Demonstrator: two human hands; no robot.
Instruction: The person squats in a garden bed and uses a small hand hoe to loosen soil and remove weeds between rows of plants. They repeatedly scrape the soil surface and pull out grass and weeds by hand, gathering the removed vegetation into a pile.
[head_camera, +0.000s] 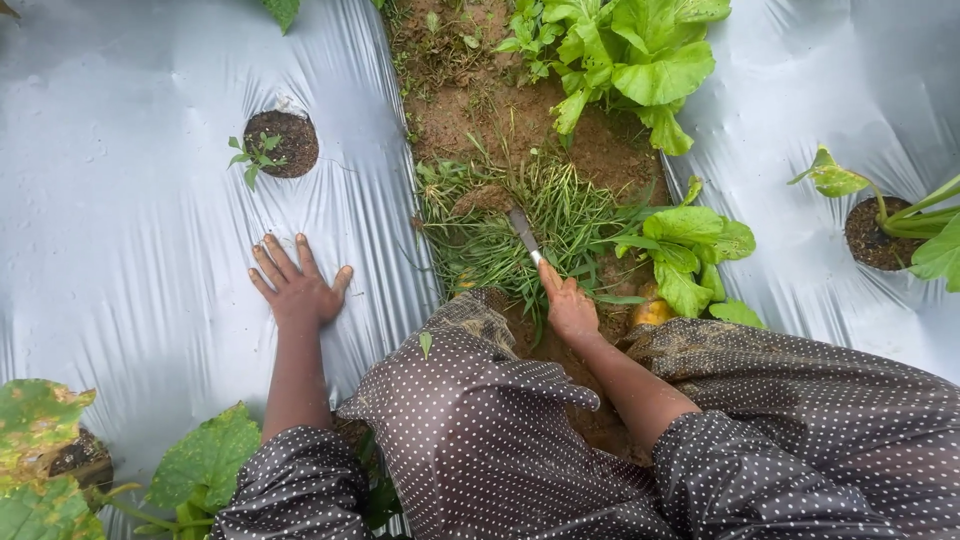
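From the head view, the person kneels over a strip of bare soil (470, 100) that runs between two sheets of silvery plastic sheet (130, 250); the left hand (297, 285) lies flat on the sheet to the left of the strip, palm down, its fingers (272, 262) spread wide and holding nothing; the right hand (568, 308) is closed around the handle of a knife (524, 233), fingers wrapped tight about it, and the blade points up and away into a clump of grass (520, 220) growing in the middle of the soil strip; the knife tip sits among the grass blades, near a small mound of earth. Just right of the grass stands a leafy green plant (690, 250), and a larger one (630, 55) grows further up the strip; a round hole in the left sheet holds a small seedling (256, 155); dark dotted sleeves (300, 480) cover both arms.
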